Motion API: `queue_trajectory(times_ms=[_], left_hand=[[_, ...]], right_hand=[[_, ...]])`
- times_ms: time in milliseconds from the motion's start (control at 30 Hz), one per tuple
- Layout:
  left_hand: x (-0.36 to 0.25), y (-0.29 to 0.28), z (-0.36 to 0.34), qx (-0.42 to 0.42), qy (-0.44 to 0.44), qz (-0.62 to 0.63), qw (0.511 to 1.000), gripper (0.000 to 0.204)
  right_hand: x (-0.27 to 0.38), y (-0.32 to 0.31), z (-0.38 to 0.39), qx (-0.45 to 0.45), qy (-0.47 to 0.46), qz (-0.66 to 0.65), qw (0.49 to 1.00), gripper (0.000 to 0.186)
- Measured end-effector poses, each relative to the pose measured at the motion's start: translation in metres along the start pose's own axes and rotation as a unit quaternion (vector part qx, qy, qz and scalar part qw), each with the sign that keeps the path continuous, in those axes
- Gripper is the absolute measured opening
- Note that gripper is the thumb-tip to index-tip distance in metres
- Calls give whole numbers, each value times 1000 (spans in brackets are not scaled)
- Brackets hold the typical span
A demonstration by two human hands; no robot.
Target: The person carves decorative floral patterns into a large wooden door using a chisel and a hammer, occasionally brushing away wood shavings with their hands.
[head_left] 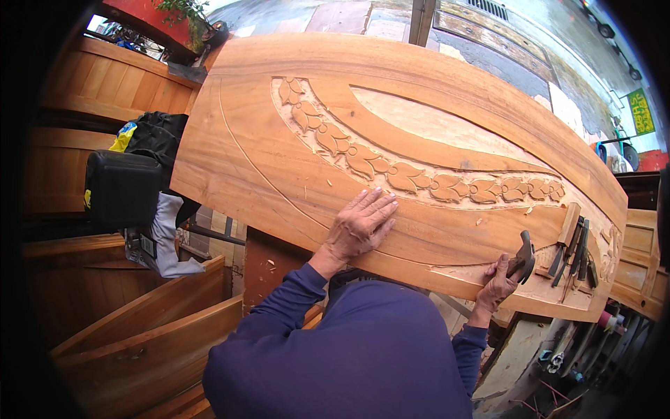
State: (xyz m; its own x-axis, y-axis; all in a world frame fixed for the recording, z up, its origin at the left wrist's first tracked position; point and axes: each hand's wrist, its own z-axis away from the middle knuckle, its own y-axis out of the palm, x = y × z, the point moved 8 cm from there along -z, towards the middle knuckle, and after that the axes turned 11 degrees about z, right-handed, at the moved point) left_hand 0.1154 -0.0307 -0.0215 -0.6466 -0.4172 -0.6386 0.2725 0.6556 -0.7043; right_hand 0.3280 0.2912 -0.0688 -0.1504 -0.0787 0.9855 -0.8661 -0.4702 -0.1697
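Observation:
A large wooden panel (pixel 241 160) lies in front of me, with a curved band of carved leaves and flowers (pixel 363 162) across its middle. My left hand (pixel 359 225) rests flat on the smooth wood just below this band, fingers spread and holding nothing. Near the panel's front edge on the right, my right hand (pixel 495 286) is closed around a hammer, whose dark metal head (pixel 524 258) points up. Several carving chisels (pixel 578 255) lie together on the panel to the right of the hammer, beside a small wooden block (pixel 569 225).
Wood chips (pixel 329 183) are scattered over the panel. At the left stand a black case (pixel 122 188), a grey cloth (pixel 171 241) and wooden boards (pixel 139 335). A potted plant (pixel 213 31) is beyond the far left corner. Tools (pixel 558 356) hang below the right end.

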Motion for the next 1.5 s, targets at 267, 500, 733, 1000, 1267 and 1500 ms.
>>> queue_trajectory(times_ms=[267, 500, 733, 1000, 1267, 1500], left_hand=[[-10, 8, -15, 3, 22, 3, 1000, 33], [-17, 17, -9, 9, 1, -23, 1000, 32], [-26, 29, -11, 24, 16, -33, 999, 31], [-24, 36, -10, 9, 16, -59, 998, 26], [-27, 39, -10, 8, 18, -95, 995, 25], [-26, 37, -10, -9, 27, -84, 996, 24]], right_hand=[[-32, -24, 1, -28, 16, 156, 987, 37], [56, 11, -16, 94, -175, 493, 847, 58], [63, -32, -23, 75, -217, 498, 836, 56], [65, -111, -29, -38, -197, 407, 891, 36], [34, -217, -64, -196, -124, 405, 884, 26], [30, -240, -91, -201, -146, 468, 848, 18]])
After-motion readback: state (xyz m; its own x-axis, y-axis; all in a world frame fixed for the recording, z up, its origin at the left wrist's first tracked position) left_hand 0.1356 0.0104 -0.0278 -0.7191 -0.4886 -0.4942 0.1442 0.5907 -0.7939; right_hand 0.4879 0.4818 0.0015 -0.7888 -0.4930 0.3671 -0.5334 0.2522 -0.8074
